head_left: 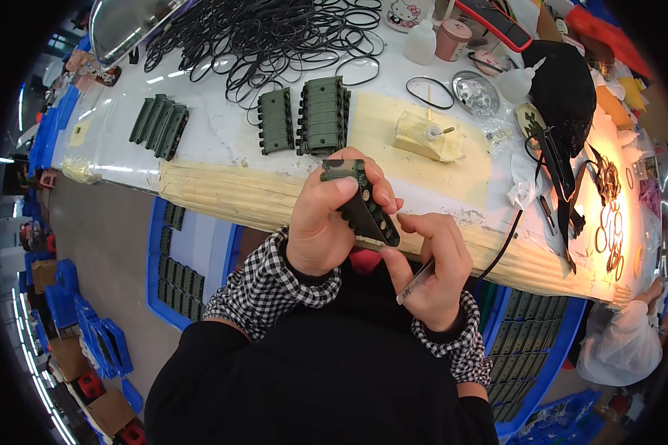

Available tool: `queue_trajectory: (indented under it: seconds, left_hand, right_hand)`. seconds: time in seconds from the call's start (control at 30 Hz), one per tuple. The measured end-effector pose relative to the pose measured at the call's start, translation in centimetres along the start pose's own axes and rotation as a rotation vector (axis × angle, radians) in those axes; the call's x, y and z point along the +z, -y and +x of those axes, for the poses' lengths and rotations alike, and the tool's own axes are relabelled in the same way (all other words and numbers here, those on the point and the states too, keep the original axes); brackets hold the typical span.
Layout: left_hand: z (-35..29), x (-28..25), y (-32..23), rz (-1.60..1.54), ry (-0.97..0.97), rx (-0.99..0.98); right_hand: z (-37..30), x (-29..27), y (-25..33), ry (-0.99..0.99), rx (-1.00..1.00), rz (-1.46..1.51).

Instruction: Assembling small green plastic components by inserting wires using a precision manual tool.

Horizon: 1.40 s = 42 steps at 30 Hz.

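In front of my chest, my left hand (321, 222) is closed round a dark green toy tank chassis (367, 211) with small road wheels along its side, held tilted. My right hand (434, 259) comes to its lower end, thumb and index finger close to the tip. A slim, shiny, translucent tool (417, 282) lies in the curl of my right hand; its working end is hidden by the fingers. Further up on the table stand green chassis in stacks (323, 115), a smaller row of them (276, 121) and another group (159, 126) to the left.
A heap of black rubber bands (267, 37) covers the far table. A tape-wrapped block (428, 137) sits on a yellow sheet, near a white squeeze bottle (421, 41) and a metal dish (476, 93). Blue crates (156, 252) of chassis stand below the padded table edge (223, 194).
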<state>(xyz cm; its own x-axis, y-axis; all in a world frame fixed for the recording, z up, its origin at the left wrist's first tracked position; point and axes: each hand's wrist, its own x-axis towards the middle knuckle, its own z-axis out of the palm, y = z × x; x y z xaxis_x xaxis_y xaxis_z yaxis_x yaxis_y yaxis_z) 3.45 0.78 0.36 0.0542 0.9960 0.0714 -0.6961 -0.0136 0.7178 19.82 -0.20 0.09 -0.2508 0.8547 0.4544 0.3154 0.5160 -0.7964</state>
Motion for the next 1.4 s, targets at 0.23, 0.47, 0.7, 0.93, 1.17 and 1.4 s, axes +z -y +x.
queue_trajectory:
  seconds: [0.23,0.47,0.7,0.93,1.17,1.4]
  left_hand:
    - [-1.0,-0.2,0.3,0.596,0.013,0.286]
    - [-1.3,-0.4,0.3,0.75,0.047,0.385]
    - [-1.0,-0.4,0.4,0.2,0.048,0.07]
    - [0.0,-1.0,0.9,-0.335,0.07,-0.271]
    - [0.0,-1.6,1.7,-0.452,0.095,-0.279]
    - [0.1,-1.5,2.0,-0.47,0.137,-0.235]
  right_hand:
    - [1.9,-0.3,1.3,-0.035,0.091,0.179]
    - [2.8,0.3,1.5,0.005,0.092,0.281]
    - [2.7,-0.4,1.0,0.02,0.16,0.31]
    - [2.7,-2.8,0.6,-0.107,0.165,0.283]
    - [2.2,-3.6,1.7,0.031,0.199,0.132]
    - [2.6,-2.3,1.6,0.002,0.027,0.22]
